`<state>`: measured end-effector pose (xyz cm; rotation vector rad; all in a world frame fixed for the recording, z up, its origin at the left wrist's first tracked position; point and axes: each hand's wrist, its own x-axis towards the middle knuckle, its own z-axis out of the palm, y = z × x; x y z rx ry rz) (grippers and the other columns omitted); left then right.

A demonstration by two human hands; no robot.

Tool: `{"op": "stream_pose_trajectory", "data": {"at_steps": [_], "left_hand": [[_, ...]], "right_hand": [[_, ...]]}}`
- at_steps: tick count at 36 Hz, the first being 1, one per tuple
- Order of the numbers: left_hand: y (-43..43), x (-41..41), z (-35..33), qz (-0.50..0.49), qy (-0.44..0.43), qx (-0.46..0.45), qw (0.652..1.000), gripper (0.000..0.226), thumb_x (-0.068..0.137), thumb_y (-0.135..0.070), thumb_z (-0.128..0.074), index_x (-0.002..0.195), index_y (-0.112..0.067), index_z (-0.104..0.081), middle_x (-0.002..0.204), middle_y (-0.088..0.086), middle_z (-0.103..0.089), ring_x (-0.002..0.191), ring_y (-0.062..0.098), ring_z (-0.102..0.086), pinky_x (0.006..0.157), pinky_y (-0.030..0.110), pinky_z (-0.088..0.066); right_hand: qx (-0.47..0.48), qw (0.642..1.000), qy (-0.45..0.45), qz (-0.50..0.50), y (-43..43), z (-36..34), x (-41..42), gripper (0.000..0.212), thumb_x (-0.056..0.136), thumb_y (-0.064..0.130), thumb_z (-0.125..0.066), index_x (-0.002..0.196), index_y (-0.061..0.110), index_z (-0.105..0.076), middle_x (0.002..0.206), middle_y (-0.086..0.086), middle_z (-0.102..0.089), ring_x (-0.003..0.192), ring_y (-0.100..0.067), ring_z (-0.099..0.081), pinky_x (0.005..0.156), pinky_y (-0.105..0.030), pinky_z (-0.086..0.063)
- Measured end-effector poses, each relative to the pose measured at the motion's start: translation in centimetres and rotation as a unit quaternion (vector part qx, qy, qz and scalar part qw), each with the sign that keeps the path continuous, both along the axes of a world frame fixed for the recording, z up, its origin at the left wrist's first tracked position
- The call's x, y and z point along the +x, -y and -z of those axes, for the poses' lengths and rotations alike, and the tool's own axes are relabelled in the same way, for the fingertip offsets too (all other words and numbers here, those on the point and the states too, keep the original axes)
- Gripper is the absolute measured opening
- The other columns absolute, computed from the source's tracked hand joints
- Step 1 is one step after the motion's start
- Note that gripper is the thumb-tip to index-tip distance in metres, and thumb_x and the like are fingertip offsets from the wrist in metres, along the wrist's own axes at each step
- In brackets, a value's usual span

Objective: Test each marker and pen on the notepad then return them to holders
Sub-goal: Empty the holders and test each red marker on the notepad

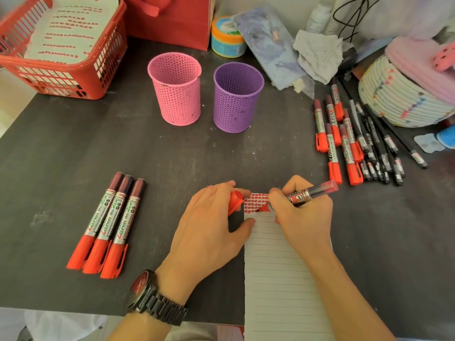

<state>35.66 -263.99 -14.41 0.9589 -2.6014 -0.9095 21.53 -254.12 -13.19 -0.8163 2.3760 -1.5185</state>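
My right hand [301, 217] grips an uncapped red marker [312, 191], its tip touching the lined notepad [278, 279] just below rows of red test marks [256, 201]. My left hand [209, 225] holds the marker's red cap [235, 201] between its fingers, and its thumb presses the notepad's left edge. Three capped red markers [105, 227] lie side by side to the left. A pile of red markers [334, 136] and black pens [379, 148] lies to the right. Behind the notepad stand a pink holder [177, 94] and a purple holder [236, 99], both looking empty.
A red basket [61, 57] with paper sits at the back left, a red bag [172, 18] behind the holders. A small tub [227, 38], a pouch [268, 48], crumpled tissue [317, 55] and a woven basket [403, 99] crowd the back right of the dark table [172, 156].
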Motion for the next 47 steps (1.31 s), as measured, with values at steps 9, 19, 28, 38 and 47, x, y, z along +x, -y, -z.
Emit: {"op": "stream_pose_trajectory", "data": {"at_steps": [9, 19, 28, 38, 47], "left_hand": [[0.0, 0.0, -0.1, -0.003, 0.002, 0.001, 1.000, 0.050, 0.078, -0.063, -0.065, 0.123, -0.046, -0.049, 0.141, -0.025, -0.047, 0.130, 0.005, -0.042, 0.104, 0.022, -0.021], [0.0, -0.1, 0.0, -0.005, 0.006, 0.009, 1.000, 0.051, 0.079, -0.063, -0.066, 0.123, -0.046, -0.049, 0.142, -0.025, -0.046, 0.131, 0.006, -0.043, 0.103, 0.023, -0.022], [0.0, 0.0, 0.0, -0.004, -0.002, 0.011, 1.000, 0.048, 0.079, -0.063, -0.066, 0.122, -0.049, -0.047, 0.141, -0.026, -0.046, 0.130, 0.004, -0.041, 0.103, 0.024, -0.022], [0.0, 0.2, -0.5, 0.020, 0.001, 0.002, 1.000, 0.050, 0.084, -0.064, -0.061, 0.129, -0.051, -0.043, 0.142, -0.028, -0.043, 0.134, 0.000, -0.036, 0.111, 0.025, -0.024], [-0.3, 0.7, -0.8, 0.030, -0.029, -0.016, 0.999, 0.041, 0.087, -0.067, -0.049, 0.126, -0.054, -0.043, 0.130, -0.037, -0.044, 0.121, -0.012, -0.041, 0.099, 0.011, -0.033]], "right_hand": [[-0.005, 1.000, -0.002, -0.001, 0.0, -0.1, 0.0, 0.029, 0.086, 0.014, -0.068, 0.060, 0.011, -0.055, 0.049, -0.005, -0.055, 0.049, -0.027, -0.056, 0.052, -0.043, -0.048], [-0.006, 1.000, -0.005, 0.000, 0.1, 0.0, 0.1, 0.028, 0.086, 0.012, -0.070, 0.061, 0.012, -0.058, 0.051, -0.003, -0.058, 0.048, -0.023, -0.058, 0.052, -0.040, -0.049], [-0.109, 0.990, 0.080, 0.028, -0.3, -0.2, -0.7, 0.028, 0.083, -0.002, -0.065, 0.060, -0.001, -0.049, 0.040, 0.002, -0.050, 0.040, -0.004, -0.044, 0.048, -0.015, -0.041], [-0.194, 0.958, 0.212, 0.005, -1.5, -3.0, -1.4, 0.034, 0.084, 0.047, -0.075, 0.077, 0.015, -0.063, 0.057, -0.004, -0.057, 0.045, -0.014, -0.046, 0.042, -0.022, -0.037], [-0.255, 0.900, 0.345, -0.075, -7.7, -3.5, 0.8, 0.036, 0.086, 0.029, -0.056, 0.111, 0.012, -0.074, 0.102, -0.022, -0.072, 0.058, -0.023, -0.056, 0.052, -0.028, -0.049]]}}
